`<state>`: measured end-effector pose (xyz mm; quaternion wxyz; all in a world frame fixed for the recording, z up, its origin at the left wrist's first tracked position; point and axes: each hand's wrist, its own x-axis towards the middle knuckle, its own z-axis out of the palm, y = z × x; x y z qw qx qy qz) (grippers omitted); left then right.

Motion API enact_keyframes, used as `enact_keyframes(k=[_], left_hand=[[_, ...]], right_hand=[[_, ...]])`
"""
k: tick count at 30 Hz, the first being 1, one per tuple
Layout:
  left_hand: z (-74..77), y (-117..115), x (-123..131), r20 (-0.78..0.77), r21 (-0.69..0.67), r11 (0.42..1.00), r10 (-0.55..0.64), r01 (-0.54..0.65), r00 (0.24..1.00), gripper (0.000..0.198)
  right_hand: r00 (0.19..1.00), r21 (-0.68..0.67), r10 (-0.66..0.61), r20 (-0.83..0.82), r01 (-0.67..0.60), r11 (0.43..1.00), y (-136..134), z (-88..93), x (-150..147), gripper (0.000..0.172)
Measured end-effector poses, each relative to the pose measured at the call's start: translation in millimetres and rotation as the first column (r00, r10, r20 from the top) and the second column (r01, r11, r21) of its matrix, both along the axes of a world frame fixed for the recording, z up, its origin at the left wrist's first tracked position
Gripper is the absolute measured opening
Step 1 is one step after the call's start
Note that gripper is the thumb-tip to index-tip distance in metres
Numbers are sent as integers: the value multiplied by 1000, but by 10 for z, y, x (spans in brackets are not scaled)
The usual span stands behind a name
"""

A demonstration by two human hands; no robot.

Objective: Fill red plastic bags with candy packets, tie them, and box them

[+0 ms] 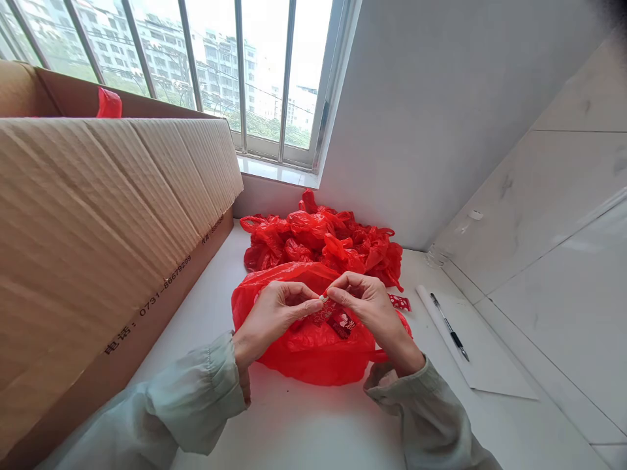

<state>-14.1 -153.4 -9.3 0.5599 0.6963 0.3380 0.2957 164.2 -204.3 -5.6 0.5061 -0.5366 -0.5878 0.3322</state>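
Note:
My left hand (274,316) and my right hand (369,310) meet fingertip to fingertip above an open red plastic bag (313,362). Pinched between them is a small white piece (323,298) with a bit of red at its right end, too small to name. Both thumbs press against the index fingers. Inside the bag, below my fingers, lie dark red printed packets (341,323), partly covered by my right hand. Just right of that hand, a red packet with white dots (399,302) rests on the white table (294,431).
A big cardboard box (122,215) fills the left side, with red plastic (108,104) showing inside it. Behind the bag is a heap of knotted red bags (323,238). To the right are white paper (490,372), a pen (449,326) and a clear bottle (445,248) against the wall.

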Motion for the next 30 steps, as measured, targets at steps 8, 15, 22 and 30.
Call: enact_keyframes(k=[8,15,22,30], left_hand=[[17,-26,15,59,-18,999,-40,41,997,28],[-7,-25,-14,24,42,999,15,-16,1000,25],[-42,116,-102,-304,340,935,12,96,953,23],[-499,88,-100,-553,511,831,122,220,824,38]], right_hand=[[1000,-18,21,-18,-21,1000,5,-11,9,17],[1000,-33,30,2,-30,999,1,-40,-26,18],[945,17,-125,301,126,992,14,-37,2,17],[878,-66,68,473,-42,997,7,-124,-61,13]])
